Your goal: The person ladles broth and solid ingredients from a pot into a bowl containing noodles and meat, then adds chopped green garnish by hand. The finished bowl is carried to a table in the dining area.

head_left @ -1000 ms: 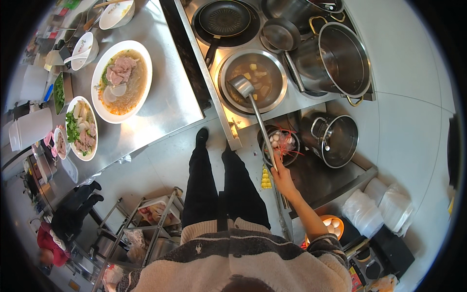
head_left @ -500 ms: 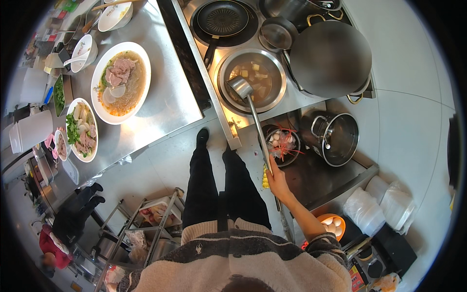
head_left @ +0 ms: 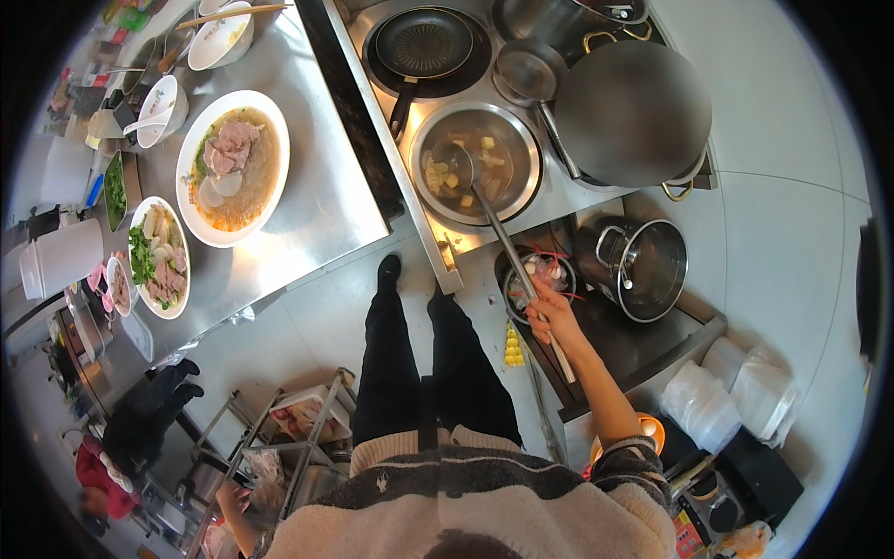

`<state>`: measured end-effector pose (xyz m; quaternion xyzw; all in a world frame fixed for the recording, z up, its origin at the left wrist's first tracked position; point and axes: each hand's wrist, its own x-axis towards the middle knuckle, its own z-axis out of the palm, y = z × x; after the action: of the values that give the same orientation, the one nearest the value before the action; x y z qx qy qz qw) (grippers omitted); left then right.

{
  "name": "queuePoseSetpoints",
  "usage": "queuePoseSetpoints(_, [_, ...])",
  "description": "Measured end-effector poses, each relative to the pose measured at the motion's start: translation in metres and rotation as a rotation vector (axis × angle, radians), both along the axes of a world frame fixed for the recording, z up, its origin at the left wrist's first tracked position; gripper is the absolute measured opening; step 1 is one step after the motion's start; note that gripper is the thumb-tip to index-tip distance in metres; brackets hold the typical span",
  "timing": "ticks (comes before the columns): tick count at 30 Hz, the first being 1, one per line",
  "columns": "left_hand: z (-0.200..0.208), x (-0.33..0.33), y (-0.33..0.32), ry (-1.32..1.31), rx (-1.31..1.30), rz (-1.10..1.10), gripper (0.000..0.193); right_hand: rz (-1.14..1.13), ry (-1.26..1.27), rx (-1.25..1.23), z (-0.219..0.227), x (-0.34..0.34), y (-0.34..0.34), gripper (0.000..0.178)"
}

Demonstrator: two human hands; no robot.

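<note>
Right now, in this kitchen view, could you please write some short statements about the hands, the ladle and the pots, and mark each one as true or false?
1. The right hand grips the long metal ladle by its handle. True.
2. The ladle's bowl sits in the round steel pot of broth with pale chunks. True.
3. The black frying pan is full of soup. False: it looks empty.
4. The large white bowl of noodle soup with sliced meat stands on the stove. False: it stands on the steel counter to the left of the stove.
5. The big grey lid covers the large pot on the right of the stove. True.
6. The left hand holds a spoon. False: the left hand is not in view.
</note>
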<state>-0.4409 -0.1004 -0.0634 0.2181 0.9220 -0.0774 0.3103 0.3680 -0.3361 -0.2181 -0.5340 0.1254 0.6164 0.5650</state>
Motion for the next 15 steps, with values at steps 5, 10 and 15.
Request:
queuePoseSetpoints(5, [-0.093, 0.151, 0.011, -0.114, -0.373, -0.262, 0.042, 0.004, -0.005, 0.015, -0.008, -0.005, -0.001, 0.055])
queuePoseSetpoints(10, [-0.121, 0.332, -0.012, -0.533, -0.221, -0.736, 0.031, 0.305, -0.447, -0.109, -0.027, -0.043, 0.002, 0.056])
queuePoseSetpoints(15, [-0.128, 0.457, -0.052, -0.995, -0.261, -0.757, 0.03, 0.569, -1.179, -0.113, -0.04, -0.071, 0.009, 0.058])
